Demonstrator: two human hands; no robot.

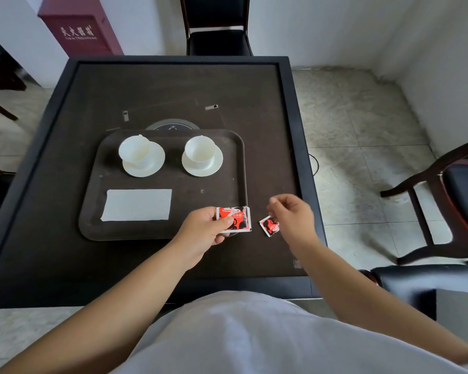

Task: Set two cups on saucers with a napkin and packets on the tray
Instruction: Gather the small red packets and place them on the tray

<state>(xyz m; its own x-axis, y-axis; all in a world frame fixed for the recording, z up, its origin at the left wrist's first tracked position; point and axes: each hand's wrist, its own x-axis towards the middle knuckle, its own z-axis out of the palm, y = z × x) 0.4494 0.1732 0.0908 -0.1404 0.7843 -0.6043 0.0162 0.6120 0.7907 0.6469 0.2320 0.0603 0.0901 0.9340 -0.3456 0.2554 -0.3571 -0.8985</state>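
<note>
Table: square dark table with a raised black frame (52, 109); it carries everything below.
Tray: dark rounded-corner plastic tray (135, 233), lying flat at the table's middle.
Napkin: white rectangular paper napkin (137, 205), flat on the tray's near-left part.
Cups: two white porcelain cups, left (134, 151) and right (200, 151), each upright on its own white round saucer, left (154, 166) and right (216, 163), at the tray's far side.
Left hand: my left hand (203, 233) reaches forward, thumb on top, pinching a red-and-black paper packet (234, 218) above the tray's near-right corner.
Right hand: my right hand (292, 217), fingers loosely curled, grips nothing I can see; a smaller red-and-black packet (269, 225) sits just beside it, off the tray.
Step in hand: I judge the held packet should go flat on the bare tray floor right of the napkin, clear of the rim.
</note>
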